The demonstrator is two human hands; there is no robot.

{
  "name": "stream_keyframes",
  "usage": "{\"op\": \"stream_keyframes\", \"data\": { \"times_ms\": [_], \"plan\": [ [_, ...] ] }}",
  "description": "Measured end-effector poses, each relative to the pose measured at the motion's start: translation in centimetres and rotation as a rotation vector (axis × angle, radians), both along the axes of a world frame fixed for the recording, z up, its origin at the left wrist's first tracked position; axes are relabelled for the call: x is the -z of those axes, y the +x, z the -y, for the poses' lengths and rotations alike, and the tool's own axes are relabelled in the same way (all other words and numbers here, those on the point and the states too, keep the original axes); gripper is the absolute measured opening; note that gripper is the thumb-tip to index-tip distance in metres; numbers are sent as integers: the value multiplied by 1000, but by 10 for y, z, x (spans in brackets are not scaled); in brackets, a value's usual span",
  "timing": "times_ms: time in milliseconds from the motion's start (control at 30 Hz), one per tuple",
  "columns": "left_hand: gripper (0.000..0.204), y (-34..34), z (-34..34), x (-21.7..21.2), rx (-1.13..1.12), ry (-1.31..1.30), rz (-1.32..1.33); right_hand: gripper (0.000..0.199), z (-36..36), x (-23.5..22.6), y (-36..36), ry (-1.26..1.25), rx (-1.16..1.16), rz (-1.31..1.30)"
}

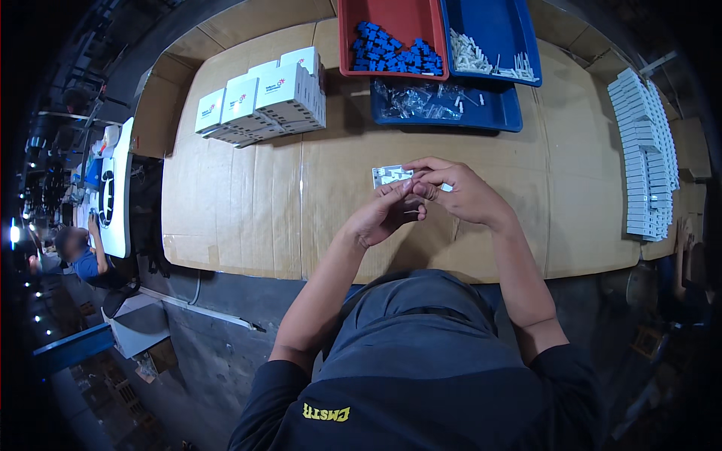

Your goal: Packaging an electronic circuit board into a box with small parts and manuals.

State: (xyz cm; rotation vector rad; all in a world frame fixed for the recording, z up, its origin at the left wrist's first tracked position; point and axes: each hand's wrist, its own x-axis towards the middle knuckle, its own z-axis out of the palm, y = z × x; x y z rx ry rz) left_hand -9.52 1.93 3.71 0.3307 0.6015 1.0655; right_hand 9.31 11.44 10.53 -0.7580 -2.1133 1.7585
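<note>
Taking the hands as the clock's centre, with twelve pointing away from the person, the table [226, 199] spreads all around, its top covered in cardboard. At ten o'clock stands a pile of white boxes [241, 101], and at three a long stack of white plates [639, 158]. The red tray [402, 16] sits at twelve, the upper blue tray [492, 19] at one, and the lower blue tray [498, 109] nearer, between twelve and one.

The left hand [378, 218] and right hand [472, 197] meet at the centre, thumbs and fingers curled in and tips together; I cannot tell whether a small piece is pinched between them. The white part [386, 175] lies on the table just beyond the fingertips, toward eleven, partly covered from view. It looks like thin moulded plastic: probably light, stiff and somewhat slick, best held by its outer edges, since its fine inner detail might snap under pressure.

Smallest are the clear bags [421, 104] in the lower blue tray, the white pins [470, 56] and the blue clips [391, 51].
</note>
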Motion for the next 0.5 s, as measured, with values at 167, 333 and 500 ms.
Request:
{"op": "stream_keyframes", "data": {
  "times_ms": [167,333,500],
  "plan": [
    [28,-2,-1,13,60,9,49,27,-3,2,3,-118,-68,28],
    [25,-1,8,25,65,28,44,30,-3,10,1,-147,-177,81],
    [31,10,9,22,14,-18,66,48,-12,32,11,-107,-112,12]
  ]
}}
